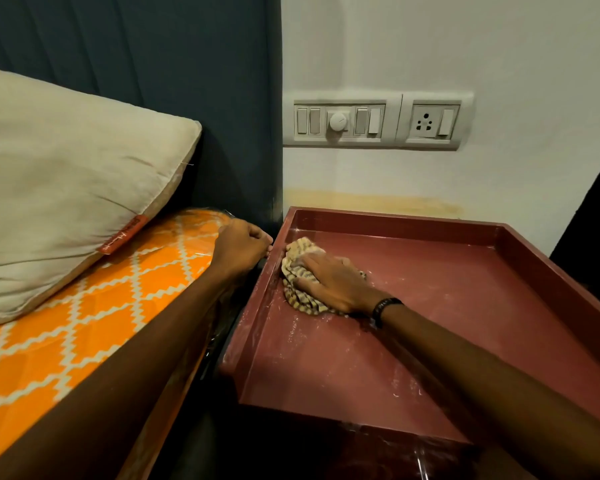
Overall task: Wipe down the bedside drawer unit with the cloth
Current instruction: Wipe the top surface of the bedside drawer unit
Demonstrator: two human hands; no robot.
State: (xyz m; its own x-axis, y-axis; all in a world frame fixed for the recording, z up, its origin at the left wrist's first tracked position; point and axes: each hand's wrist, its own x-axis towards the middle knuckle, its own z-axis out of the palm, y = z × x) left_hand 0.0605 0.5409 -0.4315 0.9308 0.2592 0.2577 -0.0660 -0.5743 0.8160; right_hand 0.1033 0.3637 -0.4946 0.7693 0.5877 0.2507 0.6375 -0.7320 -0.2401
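A: Our right hand (329, 284) is pressing flat, fingers spread, on the bunched striped cloth (300, 271), and we are holding it against the recessed top of the maroon bedside drawer unit (413, 327), in its far left corner.

B: And our left hand (243, 245) is curling closed beside the unit's left rim, near the orange mattress (84, 327). We cannot tell whether it is gripping anything.

A: From the cloth, the dusty, streaked surface is stretching away right and toward us, so we judge the right hand is the nearer one for that sweep.

B: The raised rim is boxing us in on the left and far sides.
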